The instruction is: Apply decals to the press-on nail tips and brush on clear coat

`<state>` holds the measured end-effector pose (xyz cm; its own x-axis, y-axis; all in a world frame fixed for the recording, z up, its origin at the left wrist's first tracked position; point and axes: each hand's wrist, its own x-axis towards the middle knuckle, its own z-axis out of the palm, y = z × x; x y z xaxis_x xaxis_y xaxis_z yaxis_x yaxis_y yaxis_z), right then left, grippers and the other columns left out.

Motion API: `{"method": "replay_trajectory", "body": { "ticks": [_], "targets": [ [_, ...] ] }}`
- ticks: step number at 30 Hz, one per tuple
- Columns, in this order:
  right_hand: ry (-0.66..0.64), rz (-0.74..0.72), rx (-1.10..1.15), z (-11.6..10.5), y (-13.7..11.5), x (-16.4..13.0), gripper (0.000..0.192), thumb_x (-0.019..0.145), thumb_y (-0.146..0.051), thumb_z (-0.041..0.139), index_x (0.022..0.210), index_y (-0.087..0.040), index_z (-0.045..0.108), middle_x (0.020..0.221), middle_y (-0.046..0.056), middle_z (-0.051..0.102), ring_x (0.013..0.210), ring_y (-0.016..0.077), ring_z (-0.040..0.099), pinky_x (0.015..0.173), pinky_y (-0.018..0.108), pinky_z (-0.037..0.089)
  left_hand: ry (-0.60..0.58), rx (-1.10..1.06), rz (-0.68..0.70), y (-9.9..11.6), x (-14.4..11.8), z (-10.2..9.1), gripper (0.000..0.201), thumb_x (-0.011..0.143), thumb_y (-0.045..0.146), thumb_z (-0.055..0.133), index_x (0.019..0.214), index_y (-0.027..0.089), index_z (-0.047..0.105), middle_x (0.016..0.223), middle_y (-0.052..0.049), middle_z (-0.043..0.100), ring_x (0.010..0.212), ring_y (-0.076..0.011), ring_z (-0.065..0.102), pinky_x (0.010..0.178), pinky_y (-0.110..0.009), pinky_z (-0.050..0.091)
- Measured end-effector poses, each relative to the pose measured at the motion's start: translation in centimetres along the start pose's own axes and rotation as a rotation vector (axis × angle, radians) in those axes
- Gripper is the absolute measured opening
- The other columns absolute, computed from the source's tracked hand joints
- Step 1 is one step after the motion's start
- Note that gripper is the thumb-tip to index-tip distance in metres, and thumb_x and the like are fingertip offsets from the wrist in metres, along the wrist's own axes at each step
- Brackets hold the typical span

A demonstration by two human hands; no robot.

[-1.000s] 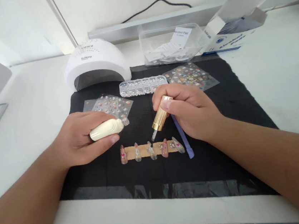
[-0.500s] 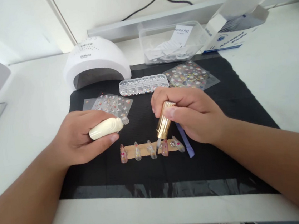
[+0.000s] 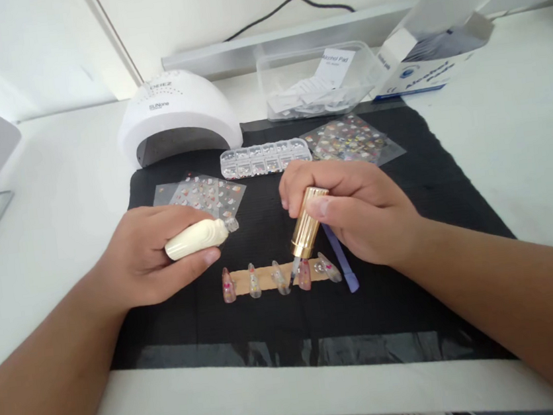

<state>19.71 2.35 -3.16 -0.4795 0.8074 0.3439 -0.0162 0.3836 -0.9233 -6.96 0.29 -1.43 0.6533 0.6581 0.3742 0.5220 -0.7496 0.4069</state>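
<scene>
My left hand [image 3: 147, 255] is closed around a cream nail polish bottle [image 3: 195, 239], tilted on its side with its clear uncapped neck pointing right. Between the thumb and fingers of my right hand [image 3: 357, 215] is a nail polish brush with a gold ribbed cap [image 3: 309, 224], bristles down. Its tip is at the lower right edge of the middle false nail [image 3: 280, 279]; whether it touches is hard to tell. Several decorated clear and pinkish false nails stand along a tan strip [image 3: 266, 276]. Just right of them lies a purple stick tool [image 3: 343, 263], partly behind my right hand.
A white nail lamp [image 3: 178, 109] stands at the back left of the black mat [image 3: 211, 335]. Behind my hands are a clear rhinestone case [image 3: 265, 159] and sticker sheets [image 3: 353, 140]. Farther back sit a clear plastic tub [image 3: 269, 78] and an open alcohol pad box [image 3: 421, 74].
The gold-capped brush has shifted very slightly to the right, its tip still by the middle false nail. My left hand and the bottle hold their place.
</scene>
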Motion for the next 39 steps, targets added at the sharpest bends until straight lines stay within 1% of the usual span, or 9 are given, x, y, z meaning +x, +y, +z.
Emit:
{"method": "replay_trajectory", "body": {
  "ticks": [3, 7, 9, 13, 17, 23, 28, 36, 39],
  "targets": [
    [0.099, 0.007, 0.128, 0.1, 0.0, 0.0, 0.021, 0.089, -0.030, 0.064, 0.070, -0.021, 0.063, 0.066, 0.001, 0.056, 0.067, 0.0167, 0.052, 0.061, 0.032, 0.037, 0.005, -0.014, 0.003, 0.0, -0.1, 0.1, 0.008, 0.093, 0.032, 0.059, 0.095, 0.024, 0.061, 0.064, 0.002, 0.063, 0.050, -0.0121, 0.054, 0.049, -0.025, 0.042],
    [0.217, -0.020, 0.241, 0.3, 0.0, 0.1, 0.020, 0.089, -0.035, 0.068, 0.076, -0.020, 0.069, 0.068, 0.000, 0.058, 0.058, 0.0131, 0.047, 0.057, 0.031, 0.036, 0.032, -0.021, 0.020, 0.0, -0.2, 0.2, 0.009, 0.093, 0.030, 0.061, 0.096, 0.022, 0.062, 0.066, 0.002, 0.064, 0.052, -0.0116, 0.055, 0.051, -0.023, 0.042],
    [0.258, -0.023, 0.258, 0.3, -0.1, 0.2, 0.021, 0.090, -0.038, 0.069, 0.080, -0.020, 0.070, 0.066, -0.001, 0.057, 0.054, 0.0117, 0.044, 0.055, 0.030, 0.034, 0.032, -0.019, 0.031, 0.0, -0.1, 0.2, 0.008, 0.093, 0.028, 0.061, 0.095, 0.020, 0.062, 0.068, 0.002, 0.066, 0.053, -0.0115, 0.056, 0.052, -0.022, 0.043],
    [0.329, -0.020, 0.248, 0.3, -0.2, 0.2, 0.026, 0.091, -0.046, 0.069, 0.084, -0.022, 0.071, 0.059, -0.003, 0.053, 0.051, 0.0120, 0.042, 0.053, 0.031, 0.034, 0.030, -0.042, 0.047, 0.2, 0.2, 0.2, 0.007, 0.093, 0.026, 0.059, 0.095, 0.019, 0.062, 0.070, 0.001, 0.068, 0.057, -0.0120, 0.061, 0.054, -0.022, 0.045],
    [0.322, -0.003, 0.199, 0.3, -0.4, 0.2, 0.030, 0.090, -0.052, 0.067, 0.085, -0.022, 0.069, 0.059, -0.002, 0.054, 0.051, 0.0136, 0.045, 0.051, 0.032, 0.033, 0.051, -0.063, 0.052, 0.4, 0.2, 0.4, 0.009, 0.093, 0.027, 0.059, 0.094, 0.019, 0.063, 0.068, 0.001, 0.066, 0.055, -0.0121, 0.058, 0.052, -0.022, 0.043],
    [0.338, -0.026, 0.143, 0.7, -0.4, -0.1, 0.026, 0.093, -0.051, 0.063, 0.088, -0.025, 0.066, 0.059, -0.003, 0.054, 0.051, 0.0154, 0.048, 0.052, 0.034, 0.037, 0.073, -0.105, 0.057, 0.4, 0.0, 0.9, 0.008, 0.092, 0.026, 0.061, 0.093, 0.018, 0.063, 0.073, -0.001, 0.070, 0.057, -0.0129, 0.061, 0.054, -0.023, 0.044],
    [0.306, -0.043, 0.127, 0.8, -0.4, -0.2, 0.025, 0.096, -0.048, 0.061, 0.090, -0.023, 0.064, 0.061, -0.003, 0.054, 0.053, 0.0140, 0.049, 0.054, 0.033, 0.039, 0.068, -0.102, 0.048, 0.5, 0.0, 1.0, 0.009, 0.092, 0.027, 0.061, 0.093, 0.019, 0.064, 0.072, -0.002, 0.070, 0.056, -0.0129, 0.061, 0.053, -0.023, 0.044],
    [0.243, -0.038, 0.125, 1.3, -0.2, -0.1, 0.031, 0.093, -0.054, 0.063, 0.091, -0.024, 0.063, 0.060, -0.004, 0.055, 0.053, 0.0138, 0.051, 0.055, 0.031, 0.042, 0.039, -0.058, 0.086, 0.8, 0.4, 0.5, 0.008, 0.092, 0.023, 0.059, 0.097, 0.019, 0.063, 0.071, 0.000, 0.070, 0.056, -0.0124, 0.062, 0.053, -0.022, 0.047],
    [0.206, -0.060, 0.065, 1.3, 0.1, -0.4, 0.033, 0.092, -0.057, 0.062, 0.093, -0.024, 0.065, 0.063, -0.003, 0.057, 0.054, 0.0139, 0.052, 0.055, 0.030, 0.043, 0.054, -0.030, 0.087, 0.9, 0.4, 0.5, 0.009, 0.093, 0.024, 0.059, 0.099, 0.019, 0.063, 0.072, 0.001, 0.070, 0.057, -0.0122, 0.062, 0.054, -0.021, 0.046]
  ]
}}
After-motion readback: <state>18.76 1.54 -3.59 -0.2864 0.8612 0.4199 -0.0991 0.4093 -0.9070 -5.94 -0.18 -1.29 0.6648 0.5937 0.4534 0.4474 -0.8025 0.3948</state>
